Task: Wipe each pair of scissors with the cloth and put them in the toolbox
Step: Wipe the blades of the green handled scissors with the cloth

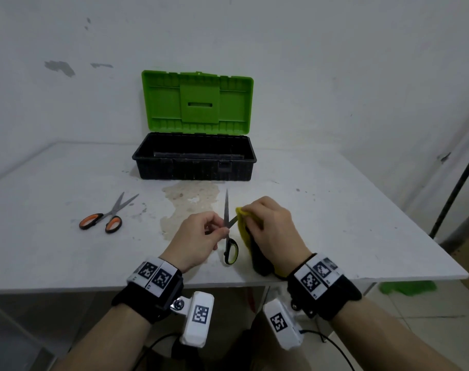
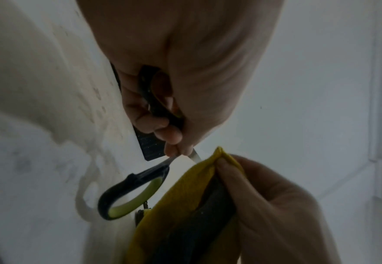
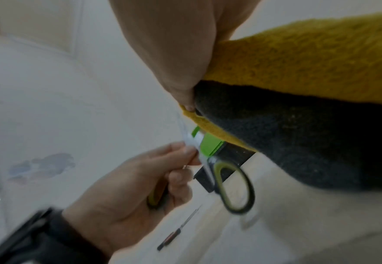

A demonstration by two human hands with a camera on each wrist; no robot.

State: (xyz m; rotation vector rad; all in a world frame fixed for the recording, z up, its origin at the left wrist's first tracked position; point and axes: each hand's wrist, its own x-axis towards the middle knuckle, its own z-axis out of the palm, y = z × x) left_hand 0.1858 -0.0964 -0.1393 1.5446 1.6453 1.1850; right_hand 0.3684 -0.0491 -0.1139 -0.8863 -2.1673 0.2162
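My left hand [image 1: 201, 234] grips one handle of the green-and-black scissors [image 1: 230, 250] and pinches them near the pivot, blades spread apart. One blade points away from me; the other runs into the yellow-and-grey cloth [image 1: 244, 228]. My right hand [image 1: 271, 226] pinches that cloth [image 2: 185, 205] around the blade. In the left wrist view the free handle loop of the scissors [image 2: 131, 194] hangs below the left hand [image 2: 174, 89]. The right wrist view shows the cloth [image 3: 298, 98] and the scissors [image 3: 232, 187]. Orange-handled scissors [image 1: 105, 216] lie open on the table at the left. The toolbox [image 1: 194, 159] stands open behind.
The toolbox's green lid [image 1: 197, 101] leans upright against the wall. A brownish stain [image 1: 188, 204] marks the white table [image 1: 335, 210] in front of the box. The table's near edge runs just under my wrists. A dark pole [image 1: 455, 188] stands at the right.
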